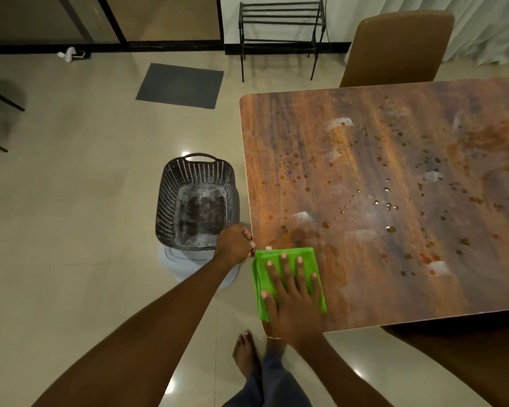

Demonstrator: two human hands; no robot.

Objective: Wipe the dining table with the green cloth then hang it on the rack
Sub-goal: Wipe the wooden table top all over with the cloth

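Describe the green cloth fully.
The green cloth is bright lime, looks like soft microfibre, and is folded into a layered rectangle with a small pale tag at its far edge. It lies flat on the near left corner of the wooden table. The right hand presses on it, fingers spread; the left hand sits at the table edge beside it.

Dim, warm indoor light — ceiling lamps glint as small white spots on the glossy floor (86,201). The tabletop (394,177) shows soft sheen; wide-angle bending curves the edges, corners slightly soft.
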